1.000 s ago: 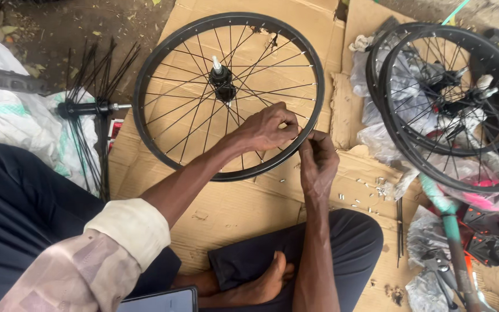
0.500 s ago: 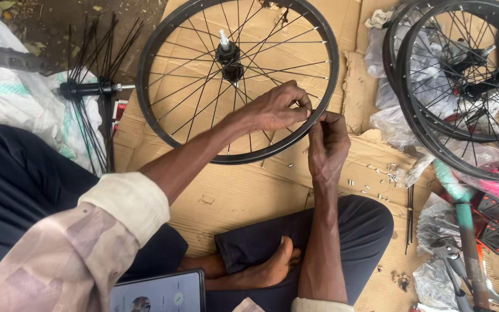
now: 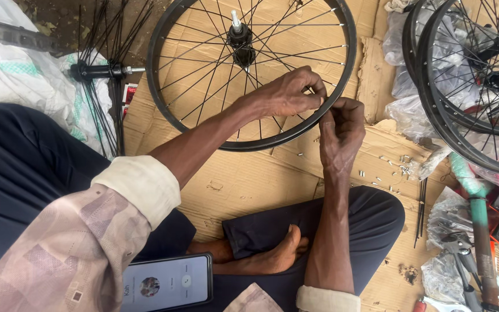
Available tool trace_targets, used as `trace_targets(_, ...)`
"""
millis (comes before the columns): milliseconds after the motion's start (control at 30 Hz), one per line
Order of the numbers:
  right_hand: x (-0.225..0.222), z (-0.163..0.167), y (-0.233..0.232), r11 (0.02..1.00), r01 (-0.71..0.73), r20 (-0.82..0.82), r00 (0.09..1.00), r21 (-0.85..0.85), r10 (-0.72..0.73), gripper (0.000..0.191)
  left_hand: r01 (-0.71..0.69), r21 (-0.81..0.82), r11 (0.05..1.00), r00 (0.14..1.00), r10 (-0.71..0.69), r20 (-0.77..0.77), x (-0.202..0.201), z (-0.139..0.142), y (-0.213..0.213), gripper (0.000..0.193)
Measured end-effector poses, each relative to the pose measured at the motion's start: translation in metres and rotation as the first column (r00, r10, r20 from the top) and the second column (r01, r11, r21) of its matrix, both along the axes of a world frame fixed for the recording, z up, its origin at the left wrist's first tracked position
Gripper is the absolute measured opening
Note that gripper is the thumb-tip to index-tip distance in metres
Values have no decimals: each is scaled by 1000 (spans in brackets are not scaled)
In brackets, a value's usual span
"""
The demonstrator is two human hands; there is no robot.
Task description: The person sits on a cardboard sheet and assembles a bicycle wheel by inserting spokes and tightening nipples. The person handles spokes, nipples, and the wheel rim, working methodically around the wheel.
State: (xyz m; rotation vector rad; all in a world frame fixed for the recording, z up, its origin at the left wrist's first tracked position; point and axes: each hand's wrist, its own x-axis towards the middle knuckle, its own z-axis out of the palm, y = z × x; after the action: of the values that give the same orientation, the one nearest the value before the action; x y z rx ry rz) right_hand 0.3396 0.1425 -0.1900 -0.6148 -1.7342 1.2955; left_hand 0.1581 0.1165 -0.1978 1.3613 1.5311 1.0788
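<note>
Head view shows us sitting cross-legged on flat cardboard [image 3: 249, 185]. Our left hand [image 3: 287, 92] reaches over the black bike wheel [image 3: 252, 69] and pinches a thin spoke at the rim, near the wheel's four o'clock. Our right hand [image 3: 342, 130] is curled just outside the rim there, fingertips pressed against it and touching the left hand. More wheels [image 3: 475, 81] lie at two o'clock. Small metal bits [image 3: 397, 167] are scattered at three o'clock. A phone [image 3: 168, 283] rests at seven o'clock.

Flattened cardboard [image 3: 249, 179] on ground, black spoked wheel [image 3: 215, 136], scattered nipples [image 3: 388, 170]
</note>
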Motion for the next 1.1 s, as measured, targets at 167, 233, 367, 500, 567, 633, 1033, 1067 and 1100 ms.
trace_targets(167, 5, -1, 2, 997, 81, 147, 986, 6, -81, 9, -51, -6, 999, 998, 51, -47, 6, -4, -1, 19)
trace_targets(233, 5, -4, 3, 989, 107, 215, 968, 102, -127, 10, -56, -4, 998, 987, 54, -151, 6, -5, 0, 23)
trace_targets(367, 4, -8, 3, 983, 172, 259, 948, 61, -182, 12, -23, 53, 998, 970, 35, -241, 4, 5, -4, 30)
trace_targets(500, 5, -8, 4, 998, 62, 11, 998, -22, -61, 20, -95, 47, 994, 951, 105, -291, 26, 31, -15, 49)
trace_targets(567, 9, -6, 5, 988, 111, 4, 994, -104, -112, 35, -91, 82, 992, 896, 118, -428, 40, 47, -19, 63)
trace_targets(633, 5, -7, 8, 969, 90, -162, 978, -228, -129, 34, -72, 101, 992, 906, 108, -410, 36, 69, -15, 42)
trace_targets(1033, -13, 42, 13, 769, 10, -240, 947, -639, -212, 70, -520, 597, 611, 653, -167, 739, -83, 202, -77, 32)
trace_targets(1067, -14, 51, 20, 808, 131, -207, 932, -574, -298, 68, -526, 597, 606, 597, -236, 766, -84, 187, -80, 32)
trace_targets(1100, -15, 56, 22, 839, 285, -148, 908, -464, -391, 67, -534, 592, 603, 534, -303, 790, -87, 169, -81, 33)
